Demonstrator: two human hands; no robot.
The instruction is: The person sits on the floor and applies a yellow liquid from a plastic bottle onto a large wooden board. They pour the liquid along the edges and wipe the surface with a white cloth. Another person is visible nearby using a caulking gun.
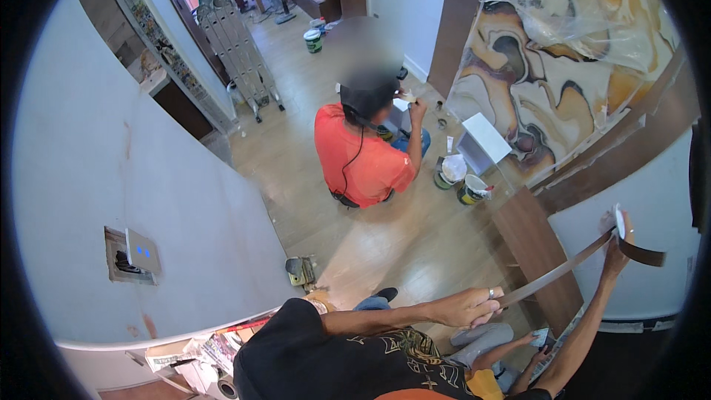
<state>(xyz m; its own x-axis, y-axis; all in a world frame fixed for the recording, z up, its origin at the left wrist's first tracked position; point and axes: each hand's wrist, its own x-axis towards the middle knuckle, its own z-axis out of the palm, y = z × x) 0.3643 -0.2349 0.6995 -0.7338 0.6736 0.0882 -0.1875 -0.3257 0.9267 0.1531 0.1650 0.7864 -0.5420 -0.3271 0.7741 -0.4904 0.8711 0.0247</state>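
Observation:
A long dark brown strip (563,272) stretches from my left hand to my right hand. My left hand (470,307), with a ring on one finger, grips the strip's lower end. My right hand (613,243) is raised against the white wall panel (652,185), pressing the strip's upper part against it, with a small white object (619,222) at the fingertips. The strip's far end (648,255) sticks out past that hand. A brown wooden panel (537,248) stands just left of the white one.
A person in an orange shirt (363,159) crouches on the wooden floor beside paint cans (470,190) and a white box (483,141). Below me another person's hand (536,339) holds a small object. A folded ladder (241,52) leans at the left wall; a switch plate (141,252) is set in it.

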